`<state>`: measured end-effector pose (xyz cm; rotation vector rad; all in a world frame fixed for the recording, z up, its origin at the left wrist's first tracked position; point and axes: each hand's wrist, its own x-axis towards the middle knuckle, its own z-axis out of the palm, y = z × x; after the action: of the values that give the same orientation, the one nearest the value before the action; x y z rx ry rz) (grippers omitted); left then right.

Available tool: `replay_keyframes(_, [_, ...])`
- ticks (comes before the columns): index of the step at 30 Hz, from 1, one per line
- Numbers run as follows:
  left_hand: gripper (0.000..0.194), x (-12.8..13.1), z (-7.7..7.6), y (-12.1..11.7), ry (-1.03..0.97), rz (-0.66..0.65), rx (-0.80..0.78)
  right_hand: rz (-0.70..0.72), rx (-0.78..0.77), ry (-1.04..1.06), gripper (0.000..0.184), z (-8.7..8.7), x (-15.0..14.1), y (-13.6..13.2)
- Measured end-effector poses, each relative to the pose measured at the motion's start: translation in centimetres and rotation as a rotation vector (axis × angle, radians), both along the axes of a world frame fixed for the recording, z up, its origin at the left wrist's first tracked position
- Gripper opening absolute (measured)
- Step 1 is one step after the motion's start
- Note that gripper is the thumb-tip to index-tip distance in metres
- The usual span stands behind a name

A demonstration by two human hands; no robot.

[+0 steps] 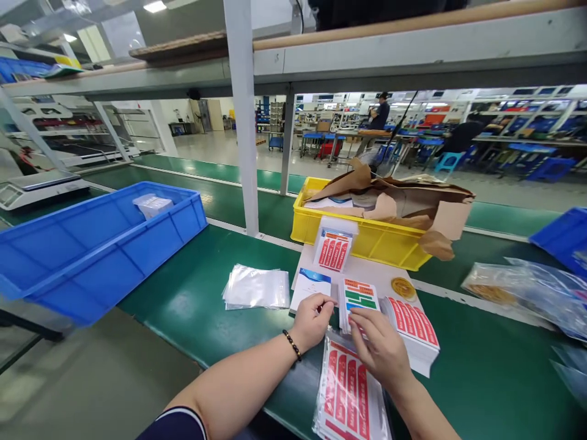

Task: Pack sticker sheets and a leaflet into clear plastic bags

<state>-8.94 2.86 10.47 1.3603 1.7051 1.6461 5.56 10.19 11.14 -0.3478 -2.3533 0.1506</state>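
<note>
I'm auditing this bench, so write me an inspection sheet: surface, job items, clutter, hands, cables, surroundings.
Surface: green worktop, with a pale board under several stacks.
Job's things: multicoloured sheets, red-printed stack, blue-and-white stack, clear bags, bagged red sheets.
Clutter: yellow bin holds torn brown paper; yellow bands lie by the red-printed stack; blue bin at left holds a clear-wrapped pack.
Hands: right hand has fingers on the multicoloured sheets; left hand curls by the blue-and-white stack, grip unclear.
Cables: a dark cord-like strand shows behind the yellow bin, nature unclear.
Surroundings: overhead shelf, white post, a person standing in the background.
</note>
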Motion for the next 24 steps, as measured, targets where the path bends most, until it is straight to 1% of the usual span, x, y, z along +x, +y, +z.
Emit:
replay_keyframes(3, [0.026,-0.2,0.7,-0.2,0.097,0.032,-0.028,-0.033,-0.013,0.033,0.012,-0.6,0.5,1.1])
replay_keyframes(5, [0.026,-1.0,1.6,-0.5,0.247,0.03,-0.128,-0.034,-0.031,0.022,0.01,-0.9,1.0,1.3])
replay_keyframes(7, [0.026,-2.7,2.5,-1.0,0.413,0.047,-0.281,-0.038,-0.049,0.035,0.009,-1.0,1.3,1.3])
replay_keyframes(8, [0.026,-3.8,2.8,-1.3,0.464,0.074,-0.349,-0.041,-0.056,0.047,0.008,-1.0,1.4,1.3])
replay_keyframes(10, [0.029,-6.5,3.1,-2.1,0.505,0.154,-0.451,-0.046,-0.064,0.074,0.008,-0.7,1.6,1.2])
replay_keyframes(13, [0.026,-10.4,2.4,-3.4,0.536,0.255,-0.649,-0.05,-0.061,0.095,0.007,-0.3,1.8,1.2])
replay_keyframes(16, [0.022,-12.8,1.1,-4.4,0.555,0.262,-0.822,-0.053,-0.058,0.092,0.007,-0.2,1.9,1.2])
replay_keyframes(18, [0.015,-13.4,0.4,-4.7,0.579,0.248,-0.874,-0.044,-0.067,0.082,0.007,-0.2,1.9,1.1])
replay_keyframes(20, [0.012,-13.4,0.1,-4.7,0.613,0.235,-0.885,-0.026,-0.083,0.069,0.008,-0.3,1.8,1.0])
replay_keyframes(22, [0.015,-13.2,0.3,-4.5,0.649,0.221,-0.877,-0.011,-0.105,0.054,0.01,-0.4,1.7,1.0])
replay_keyframes(24, [0.017,-12.6,0.9,-4.3,0.681,0.2,-0.854,-0.004,-0.137,0.052,0.013,-0.5,1.5,0.9])
